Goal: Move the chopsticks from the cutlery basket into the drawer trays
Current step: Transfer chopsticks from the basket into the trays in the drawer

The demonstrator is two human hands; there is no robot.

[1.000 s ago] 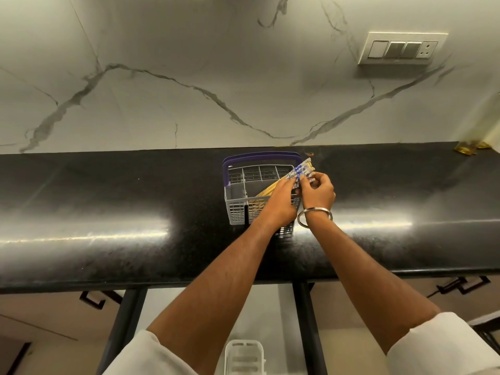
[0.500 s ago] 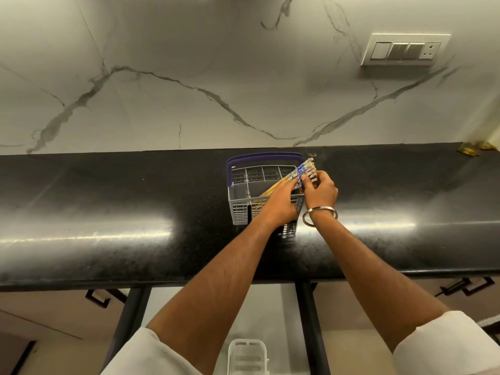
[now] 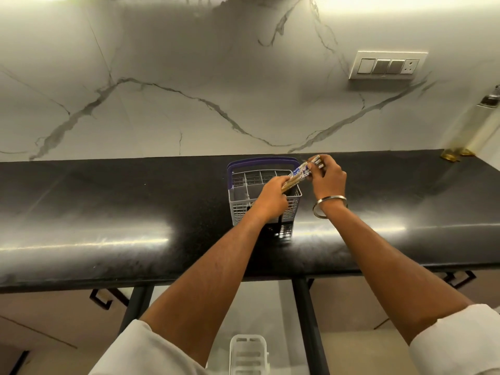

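A: Black polished stone, that's the surface (image 3: 108, 212) you're leaning over, with bright streaks of light along its near edge and a white veined marble wall behind it.

B: And moving rightward to the middle?

A: The cutlery basket (image 3: 263, 194) stands upright on the surface, grey lattice walls with a purple handle arched over its far side. Your left hand (image 3: 272, 197) is over the basket's near right corner, fingers curled round the lower, tan part of the chopsticks (image 3: 300, 173).

B: So where is the bundle itself?

A: It slants up and to the right from your left hand, above the basket's right rim. Whether the low ends are clear of the compartment I can't tell; your hand hides them.

B: And the other hand?

A: Your right hand (image 3: 328, 180) is just right of the basket, pinching the blue-and-white patterned upper ends of the chopsticks between thumb and fingers. A metal bangle (image 3: 328, 205) hangs on that wrist.

B: Anything further right?

A: A switch plate (image 3: 387, 65) on the wall, and at the far right end of the surface a clear bottle (image 3: 476, 125) with yellowish liquid at its base.

B: Below the surface?

A: Down at the bottom edge, between your forearms, a white plastic tray (image 3: 249, 354) shows in part.
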